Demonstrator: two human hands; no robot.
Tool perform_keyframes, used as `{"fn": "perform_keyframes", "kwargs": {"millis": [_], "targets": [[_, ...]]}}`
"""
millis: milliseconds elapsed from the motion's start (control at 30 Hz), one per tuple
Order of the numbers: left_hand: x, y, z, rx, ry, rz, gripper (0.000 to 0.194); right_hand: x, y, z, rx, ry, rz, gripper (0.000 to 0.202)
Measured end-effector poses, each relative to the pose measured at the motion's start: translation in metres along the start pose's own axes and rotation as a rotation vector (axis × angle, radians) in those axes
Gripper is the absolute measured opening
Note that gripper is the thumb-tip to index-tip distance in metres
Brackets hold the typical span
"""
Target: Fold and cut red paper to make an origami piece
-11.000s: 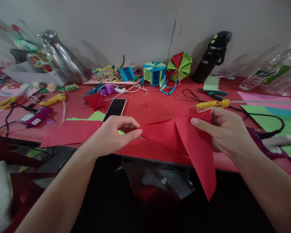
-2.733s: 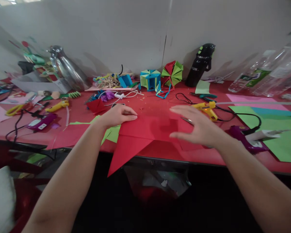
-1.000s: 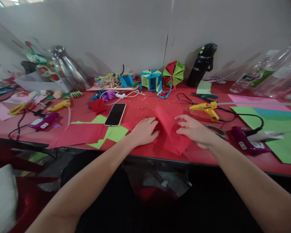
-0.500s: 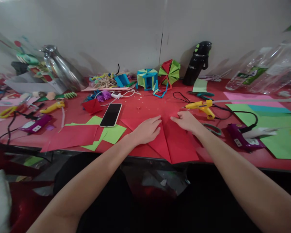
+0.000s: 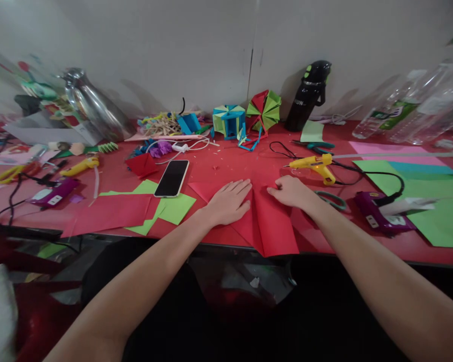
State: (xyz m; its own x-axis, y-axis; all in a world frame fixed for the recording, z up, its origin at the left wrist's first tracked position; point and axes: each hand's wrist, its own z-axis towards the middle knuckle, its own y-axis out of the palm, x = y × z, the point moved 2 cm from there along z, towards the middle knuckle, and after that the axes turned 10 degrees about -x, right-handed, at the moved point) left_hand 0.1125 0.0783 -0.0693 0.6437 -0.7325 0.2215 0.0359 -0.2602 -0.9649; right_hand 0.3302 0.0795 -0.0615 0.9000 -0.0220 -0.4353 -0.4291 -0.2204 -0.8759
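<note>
A sheet of red paper [image 5: 274,226] with folds in it lies before me at the table's front edge. Flat on its left part rests my left hand [image 5: 230,202], fingers stretched out and pressing it down. My right hand [image 5: 291,192] is closed, its curled fingers and thumb gripping the right flap. That flap bows up from the table and leans toward the middle crease. The exact fingertip hold is partly hidden. Just beyond the right hand lies a yellow glue gun [image 5: 315,166], and beside its wrist are scissors with dark green handles [image 5: 330,200].
Left of the paper lie a phone [image 5: 171,178], green sheets [image 5: 177,208] and another red sheet [image 5: 113,213]. A purple power strip [image 5: 381,213] sits right. Paper models [image 5: 229,122], a black bottle [image 5: 308,95] and a steel jug [image 5: 98,108] stand along the wall.
The right flap has bent up and inward, its lower corner shifting left. My right hand has moved slightly right and down; my left hand stays flat, its fingers a little more together.
</note>
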Motion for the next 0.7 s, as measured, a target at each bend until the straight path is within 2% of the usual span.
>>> {"fn": "perform_keyframes", "kwargs": {"millis": [167, 267, 333, 567, 700], "targets": [[-0.002, 0.002, 0.001, 0.009, 0.014, -0.003, 0.061, 0.005, -0.005, -0.019, -0.027, 0.042, 0.092, 0.052], [-0.002, 0.002, 0.000, 0.010, 0.016, -0.004, 0.061, 0.007, -0.007, -0.032, -0.175, 0.079, 0.381, 0.055], [-0.001, 0.003, 0.000, 0.000, 0.010, -0.001, 0.062, 0.008, -0.008, -0.038, -0.264, 0.093, 0.485, 0.051], [0.000, 0.004, 0.002, -0.062, -0.015, -0.001, 0.064, 0.007, -0.006, -0.048, -0.316, 0.114, 0.227, 0.050], [0.000, 0.004, 0.002, -0.059, -0.012, 0.001, 0.067, 0.002, -0.007, -0.060, -0.303, 0.167, 0.234, 0.052]]}}
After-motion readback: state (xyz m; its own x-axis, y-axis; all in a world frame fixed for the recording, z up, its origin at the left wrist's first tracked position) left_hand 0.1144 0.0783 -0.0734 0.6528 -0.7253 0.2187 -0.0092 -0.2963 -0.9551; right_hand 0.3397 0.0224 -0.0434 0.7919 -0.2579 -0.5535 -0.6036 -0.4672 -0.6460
